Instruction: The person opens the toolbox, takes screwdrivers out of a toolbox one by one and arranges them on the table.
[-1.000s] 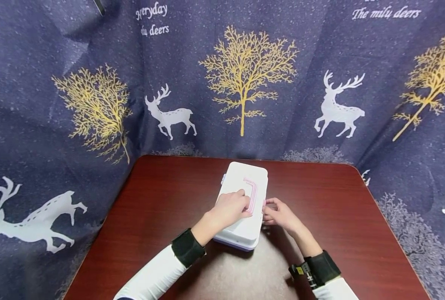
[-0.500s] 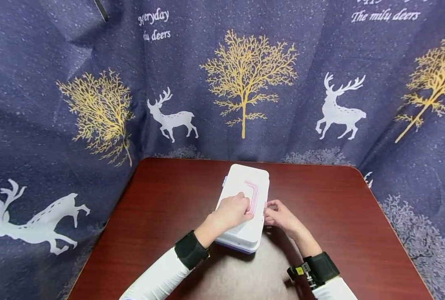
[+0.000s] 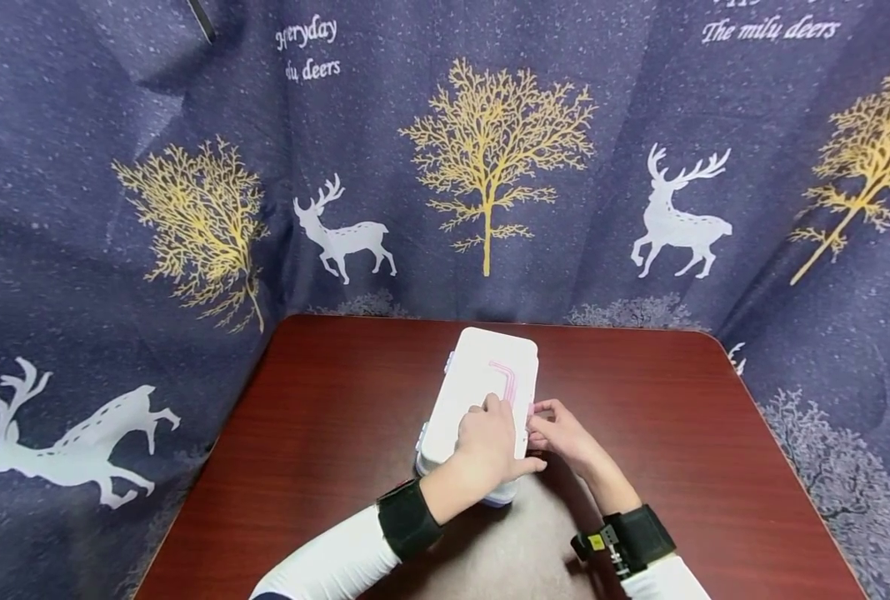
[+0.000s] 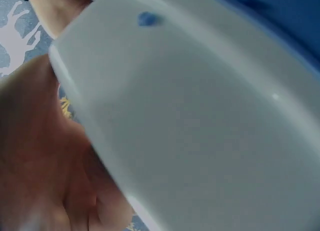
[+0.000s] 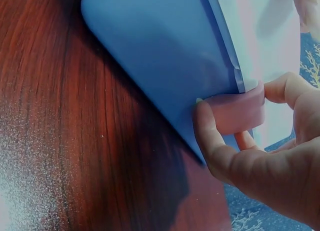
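The box [image 3: 452, 392] lies flat near the middle of the counter [image 3: 640, 392], its long sides running away from the person, with the white lid [image 4: 200, 121] down on the blue base [image 5: 150, 46]. The left hand [image 3: 487, 442] lies over the lid's near half, covering part of the pink handle [image 3: 507, 373]; its thumb is stretched out to the right, while its other fingers are partly hidden, so I cannot tell how far they are open or whether they hold the handle. At the box's right side, the right hand [image 3: 561, 433] has its fingers bent, pinching the pink latch [image 5: 237, 113] against its thumb. Beyond the counter hangs a dark blue curtain [image 3: 557, 242] with deer and trees.
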A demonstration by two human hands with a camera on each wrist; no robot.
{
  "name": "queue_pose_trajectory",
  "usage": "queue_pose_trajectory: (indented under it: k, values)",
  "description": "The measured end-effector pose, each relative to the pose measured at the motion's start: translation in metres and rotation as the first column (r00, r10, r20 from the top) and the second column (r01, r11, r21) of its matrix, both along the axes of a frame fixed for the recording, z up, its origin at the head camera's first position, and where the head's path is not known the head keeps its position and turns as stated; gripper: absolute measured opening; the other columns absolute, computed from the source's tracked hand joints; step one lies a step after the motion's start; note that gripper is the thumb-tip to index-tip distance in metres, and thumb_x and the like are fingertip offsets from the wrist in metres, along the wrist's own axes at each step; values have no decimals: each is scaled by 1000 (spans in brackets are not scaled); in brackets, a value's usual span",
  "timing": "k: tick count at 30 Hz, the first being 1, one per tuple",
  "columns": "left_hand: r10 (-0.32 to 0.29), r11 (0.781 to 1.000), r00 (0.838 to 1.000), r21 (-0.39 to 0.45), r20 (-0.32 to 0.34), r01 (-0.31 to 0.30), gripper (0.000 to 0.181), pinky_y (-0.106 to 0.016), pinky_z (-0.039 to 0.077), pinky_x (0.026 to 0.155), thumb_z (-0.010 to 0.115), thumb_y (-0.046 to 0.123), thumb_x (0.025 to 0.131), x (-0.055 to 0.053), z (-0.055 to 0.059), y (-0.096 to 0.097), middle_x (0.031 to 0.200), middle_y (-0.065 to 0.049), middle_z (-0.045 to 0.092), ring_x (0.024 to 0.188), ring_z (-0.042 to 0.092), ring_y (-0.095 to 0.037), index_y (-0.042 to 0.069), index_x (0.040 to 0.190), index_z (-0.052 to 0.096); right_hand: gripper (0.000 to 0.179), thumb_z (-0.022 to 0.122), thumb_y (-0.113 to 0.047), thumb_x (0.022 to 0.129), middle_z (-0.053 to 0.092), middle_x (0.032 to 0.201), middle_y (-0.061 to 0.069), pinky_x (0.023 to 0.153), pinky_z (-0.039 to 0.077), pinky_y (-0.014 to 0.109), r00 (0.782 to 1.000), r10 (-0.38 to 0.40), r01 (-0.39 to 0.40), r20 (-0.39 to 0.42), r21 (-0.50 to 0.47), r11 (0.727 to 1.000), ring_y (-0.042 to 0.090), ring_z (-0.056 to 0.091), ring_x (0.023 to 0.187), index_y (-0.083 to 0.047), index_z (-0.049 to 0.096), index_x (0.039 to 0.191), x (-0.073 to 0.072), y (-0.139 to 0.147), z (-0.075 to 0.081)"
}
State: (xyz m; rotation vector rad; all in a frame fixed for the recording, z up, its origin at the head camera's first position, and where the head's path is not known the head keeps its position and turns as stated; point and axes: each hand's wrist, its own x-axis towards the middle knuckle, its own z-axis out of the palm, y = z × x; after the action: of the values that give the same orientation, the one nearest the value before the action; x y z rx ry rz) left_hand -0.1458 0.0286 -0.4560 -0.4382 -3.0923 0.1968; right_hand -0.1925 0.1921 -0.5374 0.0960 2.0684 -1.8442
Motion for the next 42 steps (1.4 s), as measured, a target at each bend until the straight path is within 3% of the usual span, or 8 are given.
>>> queue_pose_trajectory:
  k: [4,9,16,22,29,33,39,42]
  values:
    - [-10,999,1000,-42,8,10,87,-27,48,55,70,84,74,1,4,2,96,-9,51,71,59,-20,6,111,60,48,58,-6,93,51,114,20,77,57,28,1000,-1,1,1,-22,1000,16,62,80,10,36,132,0,-1,-1]
    - [16,999,1000,42,22,-17,75,-27,50,57,78,69,74,0,3,2,95,-9,48,72,59,-20,5,108,58,49,58,-5,93,50,111,17,74,56,26,1000,-9,10,13,-58,998,14,60,78,9,34,133,1,-2,0]
    - [30,993,1000,115,0,-30,69,-29,51,57,80,62,72,-4,-4,3,93,-8,48,70,60,-21,4,102,57,45,61,-6,95,59,95,14,73,58,28,998,16,-15,-64,11,1000,16,63,78,10,37,129,3,7,10]
    - [30,982,999,188,31,-35,70,-31,53,57,82,60,73,-7,3,-5,94,-9,48,67,62,-22,3,103,57,47,60,-7,96,61,103,19,78,60,31,997,40,-40,-64,8,999,17,68,81,12,36,131,4,9,14]
    - [21,922,990,379,143,-75,69,-37,52,59,84,53,74,-14,18,-23,97,-11,49,66,61,-26,0,108,55,49,52,1,98,62,120,34,81,63,39,991,98,-103,-95,-46,994,27,74,94,23,36,138,6,24,6]
    - [19,897,983,431,182,-98,69,-38,50,62,81,54,75,-19,24,-35,98,-10,49,67,58,-26,2,111,53,47,48,6,100,59,123,38,79,63,38,989,119,-122,-92,-29,992,27,72,95,22,34,143,8,31,3]
    - [-2,857,975,503,223,-113,68,-40,51,66,76,53,79,-20,34,-50,102,-12,50,70,57,-27,1,115,53,41,48,8,101,58,117,34,78,63,43,995,68,-65,-74,42,997,26,67,87,18,40,140,9,33,1]
    - [-20,828,970,548,244,-121,68,-40,52,70,75,52,81,-21,39,-58,103,-13,50,74,57,-27,-1,117,52,40,51,10,98,62,110,32,74,63,45,991,54,-35,-121,151,988,29,68,81,18,44,136,8,32,1]
